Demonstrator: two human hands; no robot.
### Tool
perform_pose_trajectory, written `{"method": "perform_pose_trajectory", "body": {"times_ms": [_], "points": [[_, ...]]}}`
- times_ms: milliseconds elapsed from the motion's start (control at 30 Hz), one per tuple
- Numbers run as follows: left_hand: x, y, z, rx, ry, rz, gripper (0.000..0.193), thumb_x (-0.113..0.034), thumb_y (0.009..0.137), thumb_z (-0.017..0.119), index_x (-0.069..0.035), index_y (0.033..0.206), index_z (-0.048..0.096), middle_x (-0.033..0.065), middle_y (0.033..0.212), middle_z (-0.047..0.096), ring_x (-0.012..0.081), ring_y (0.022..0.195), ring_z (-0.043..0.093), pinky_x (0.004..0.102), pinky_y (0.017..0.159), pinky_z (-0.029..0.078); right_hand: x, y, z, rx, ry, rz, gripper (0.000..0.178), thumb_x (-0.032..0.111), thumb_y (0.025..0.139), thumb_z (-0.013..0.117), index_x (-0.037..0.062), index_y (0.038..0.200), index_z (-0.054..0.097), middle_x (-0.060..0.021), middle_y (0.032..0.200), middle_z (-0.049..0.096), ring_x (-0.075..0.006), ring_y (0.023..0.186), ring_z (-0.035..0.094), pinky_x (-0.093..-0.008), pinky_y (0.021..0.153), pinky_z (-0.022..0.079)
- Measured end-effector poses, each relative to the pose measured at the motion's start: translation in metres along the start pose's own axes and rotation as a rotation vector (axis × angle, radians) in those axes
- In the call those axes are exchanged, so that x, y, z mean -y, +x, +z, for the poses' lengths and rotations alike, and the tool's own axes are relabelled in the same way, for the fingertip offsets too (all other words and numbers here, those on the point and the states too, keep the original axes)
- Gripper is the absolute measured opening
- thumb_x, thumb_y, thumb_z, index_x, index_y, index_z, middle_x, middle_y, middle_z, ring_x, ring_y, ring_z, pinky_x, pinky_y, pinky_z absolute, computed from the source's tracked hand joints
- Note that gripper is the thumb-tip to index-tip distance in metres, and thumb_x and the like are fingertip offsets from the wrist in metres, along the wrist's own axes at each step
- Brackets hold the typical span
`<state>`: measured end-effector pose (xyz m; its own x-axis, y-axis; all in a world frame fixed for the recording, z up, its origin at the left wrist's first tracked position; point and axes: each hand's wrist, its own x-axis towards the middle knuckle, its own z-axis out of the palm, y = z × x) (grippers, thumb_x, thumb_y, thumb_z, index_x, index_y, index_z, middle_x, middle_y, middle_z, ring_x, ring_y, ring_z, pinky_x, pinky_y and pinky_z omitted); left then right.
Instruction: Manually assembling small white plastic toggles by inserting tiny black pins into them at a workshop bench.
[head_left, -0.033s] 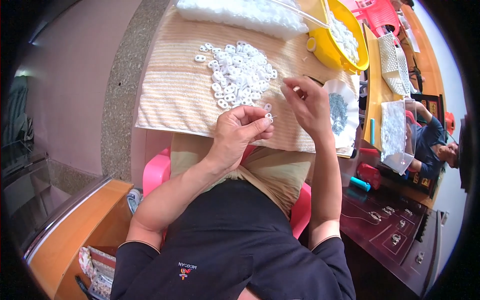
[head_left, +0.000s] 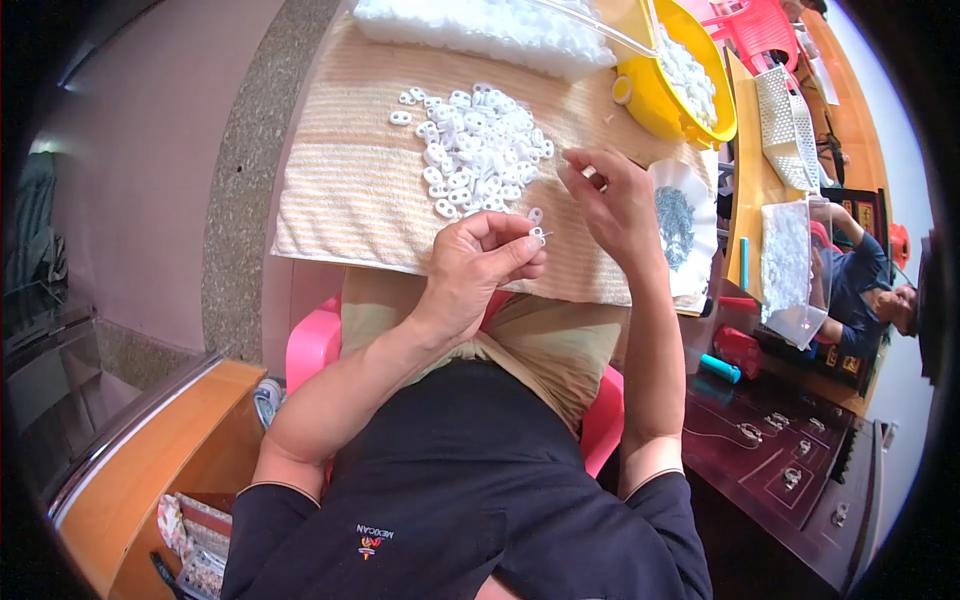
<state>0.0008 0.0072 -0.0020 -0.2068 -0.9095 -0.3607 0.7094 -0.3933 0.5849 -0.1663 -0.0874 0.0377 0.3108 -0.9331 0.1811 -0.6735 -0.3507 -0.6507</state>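
Observation:
My left hand pinches a small white two-holed plastic piece between thumb and forefinger, and a thin metal pin sticks out of it to the right. To its right, my right hand hovers over the towel, thumb and forefinger brought close together; whatever may lie between their tips is too small to make out. Beyond my left hand is a loose pile of the same white pieces, and one single piece rests just above my left fingertips. A white paper-like dish with small grey metal parts sits beside my right wrist.
A striped towel covers the table. At the back stand a clear container of white pieces and a yellow tub, also filled. On the right, a person works at a clear bin. A white basket stands behind.
My right hand has shifted very slightly up and to the left. My left hand keeps its grip on the white piece almost unmoved.

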Motion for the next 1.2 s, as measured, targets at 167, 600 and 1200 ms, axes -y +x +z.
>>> {"method": "perform_pose_trajectory", "body": {"times_ms": [167,600,1200], "points": [[0.0,0.0,0.001,-0.009,-0.002,-0.021,0.015,-0.005,0.087,0.067,-0.002,0.1,0.061,0.0063,0.086,0.066,0.0131,0.077,0.066,0.0268,0.073,0.056,-0.008,0.023,0.007,0.092,-0.255,-0.033,0.027,0.009,0.079,0.067,0.002,0.105,0.067,-0.0127,0.089,0.066,-0.0274,0.079,0.064,-0.035,0.073,0.049],[0.0,0.001,0.001,-0.001,-0.006,-0.012,0.015,-0.006,0.087,0.067,-0.001,0.1,0.061,0.0063,0.085,0.066,0.0128,0.076,0.065,0.0265,0.072,0.056,-0.006,0.02,0.016,0.081,-0.251,0.03,0.021,0.014,0.077,0.07,0.0026,0.095,0.066,-0.0114,0.086,0.068,-0.03,0.071,0.063,-0.0379,0.068,0.049],[0.0,0.0,0.002,-0.02,0.004,0.023,0.015,-0.006,0.088,0.065,0.001,0.1,0.062,0.0081,0.085,0.067,0.012,0.074,0.065,0.0241,0.07,0.055,-0.012,-0.049,0.01,0.157,0.803,0.348,0.031,0.004,0.085,0.069,-0.0054,0.114,0.062,-0.0051,0.083,0.065,-0.0084,0.071,0.061,-0.0212,0.064,0.05]]}}
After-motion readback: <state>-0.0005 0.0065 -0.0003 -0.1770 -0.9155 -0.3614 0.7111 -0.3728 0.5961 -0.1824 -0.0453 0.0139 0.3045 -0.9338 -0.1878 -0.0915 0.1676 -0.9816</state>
